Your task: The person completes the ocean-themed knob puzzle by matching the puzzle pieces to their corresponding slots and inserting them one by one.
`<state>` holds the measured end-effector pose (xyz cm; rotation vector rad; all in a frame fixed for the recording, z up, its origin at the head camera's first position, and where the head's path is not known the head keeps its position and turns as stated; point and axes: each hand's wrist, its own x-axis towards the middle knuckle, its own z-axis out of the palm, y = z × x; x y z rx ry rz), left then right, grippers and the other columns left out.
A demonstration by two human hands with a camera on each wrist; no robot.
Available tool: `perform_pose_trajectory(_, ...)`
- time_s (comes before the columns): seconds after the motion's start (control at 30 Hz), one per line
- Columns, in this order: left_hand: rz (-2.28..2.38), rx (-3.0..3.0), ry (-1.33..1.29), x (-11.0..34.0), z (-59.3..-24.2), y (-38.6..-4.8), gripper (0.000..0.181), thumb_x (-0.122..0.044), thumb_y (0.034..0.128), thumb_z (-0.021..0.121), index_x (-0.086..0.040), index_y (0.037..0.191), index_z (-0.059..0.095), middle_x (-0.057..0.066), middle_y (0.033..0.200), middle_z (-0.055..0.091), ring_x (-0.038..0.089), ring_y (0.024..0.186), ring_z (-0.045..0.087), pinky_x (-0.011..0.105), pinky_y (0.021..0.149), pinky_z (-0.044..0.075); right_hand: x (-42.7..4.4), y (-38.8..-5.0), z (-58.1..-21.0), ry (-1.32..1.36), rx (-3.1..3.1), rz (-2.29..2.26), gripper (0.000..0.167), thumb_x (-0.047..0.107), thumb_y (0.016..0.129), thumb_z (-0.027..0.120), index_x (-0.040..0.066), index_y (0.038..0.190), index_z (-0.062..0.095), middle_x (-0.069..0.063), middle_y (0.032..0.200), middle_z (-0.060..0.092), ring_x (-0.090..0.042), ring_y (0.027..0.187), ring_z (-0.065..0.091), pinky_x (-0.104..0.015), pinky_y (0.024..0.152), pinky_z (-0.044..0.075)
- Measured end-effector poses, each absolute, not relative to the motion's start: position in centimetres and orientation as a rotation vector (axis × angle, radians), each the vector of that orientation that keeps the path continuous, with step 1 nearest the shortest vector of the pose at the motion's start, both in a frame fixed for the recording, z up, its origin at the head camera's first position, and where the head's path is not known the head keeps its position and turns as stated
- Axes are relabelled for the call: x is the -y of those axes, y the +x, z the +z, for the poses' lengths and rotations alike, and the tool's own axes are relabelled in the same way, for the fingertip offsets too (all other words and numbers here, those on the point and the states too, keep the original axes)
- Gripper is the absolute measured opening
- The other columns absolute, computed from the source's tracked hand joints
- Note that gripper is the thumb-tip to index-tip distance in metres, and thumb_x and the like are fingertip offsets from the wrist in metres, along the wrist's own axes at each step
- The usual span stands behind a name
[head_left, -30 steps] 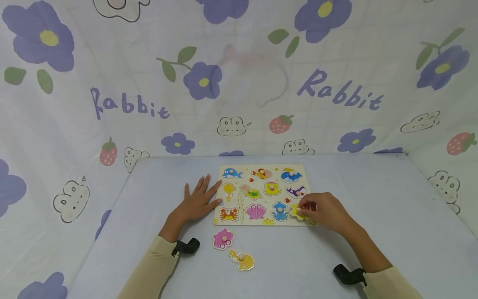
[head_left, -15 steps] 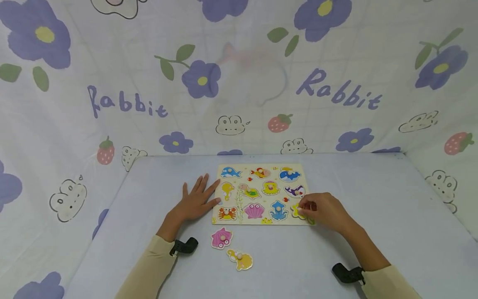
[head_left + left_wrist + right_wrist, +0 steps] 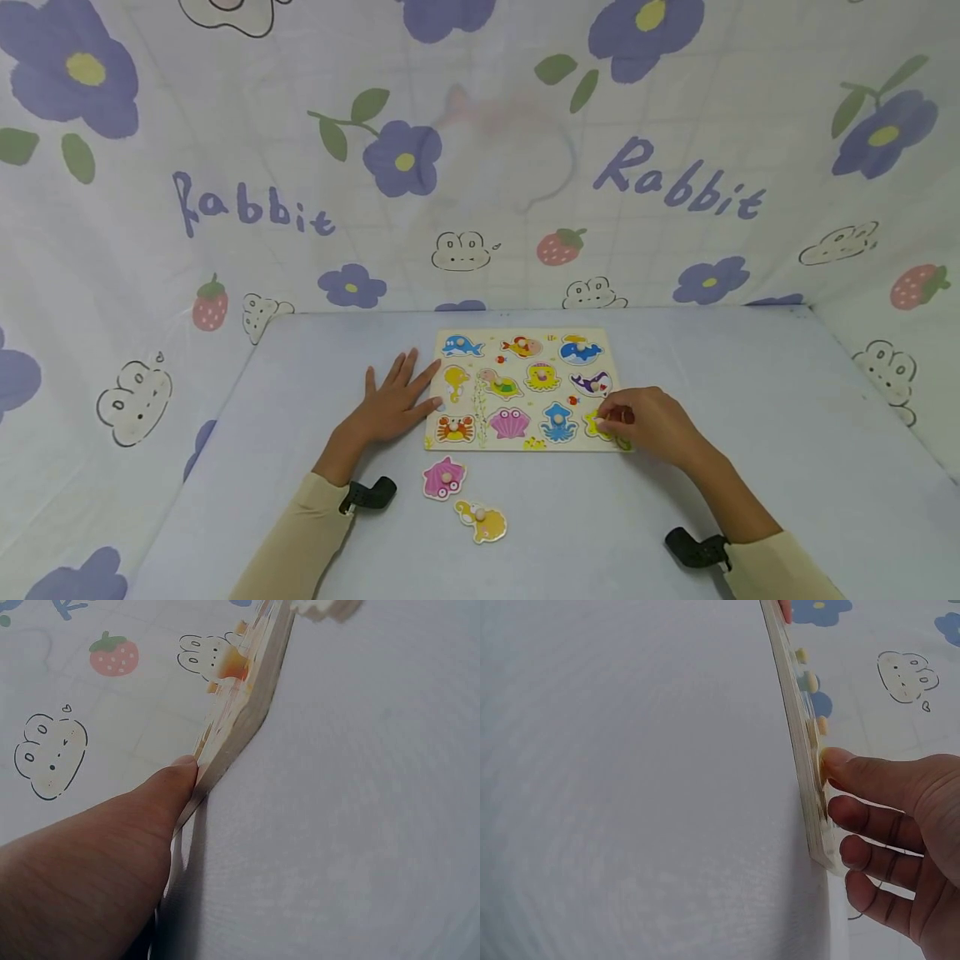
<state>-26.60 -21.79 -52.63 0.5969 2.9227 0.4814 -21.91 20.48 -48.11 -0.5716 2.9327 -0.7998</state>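
Observation:
A wooden knob puzzle board (image 3: 483,335) with sea-animal pictures lies flat on the table. At its lower right corner my right hand (image 3: 651,423) pinches the knob of a yellow star-shaped puzzle piece (image 3: 591,425), partly hidden by the fingers. The right wrist view shows the thumb (image 3: 870,774) and bent fingers at the board's edge. My left hand (image 3: 386,408) rests with spread fingers at the board's left edge, its thumb (image 3: 176,778) touching that edge. In front of the board lie a pink shell piece (image 3: 442,478) and a yellow seahorse piece (image 3: 482,522).
Other knobbed pieces sit in the board, among them a crab (image 3: 456,428), a blue squid (image 3: 558,423) and an octopus (image 3: 542,377). A pale cloth covers the table (image 3: 570,533). Behind it hangs a curtain (image 3: 517,275) printed with flowers and rabbits.
The star piece has shifted slightly under my right fingers and looks lower against the board than half a second ago. My left hand stays in place. The whole view drifts a little.

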Motion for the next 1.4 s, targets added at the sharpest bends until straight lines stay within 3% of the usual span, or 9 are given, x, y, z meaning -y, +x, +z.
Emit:
perform_pose_trajectory(0.8, 0.486, -2.92, 0.588, 21.7, -52.4, -26.6, 0.072, -0.059, 0.104, 0.042, -0.028, 0.164, 0.018, 0.014, 0.17, -0.001, 0.035, 0.156, -0.002, 0.074, 0.112, -0.009, -20.4, -21.7, -47.3, -0.521, -2.947, -0.757, 0.011, 0.019, 0.087, 0.082, 0.014, 0.095, 0.077, 0.007, 0.071, 0.058, -0.014, 0.069, 0.051, -0.028, 0.059, 0.043)
perform_pose_trajectory(1.4, 0.5, -2.918, 0.593, 21.6, -52.4, -26.4, 0.072, -0.058, 0.1041, 0.043, -0.027, 0.164, 0.018, 0.015, 0.17, 0.0, 0.036, 0.156, -0.001, 0.074, 0.112, -0.009, -16.1, -18.5, -44.6, -0.757, -2.97, -0.642, 0.017, 0.026, 0.086, 0.083, 0.016, 0.1, 0.078, 0.015, 0.072, 0.057, -0.006, 0.068, 0.05, -0.025, 0.062, 0.045)
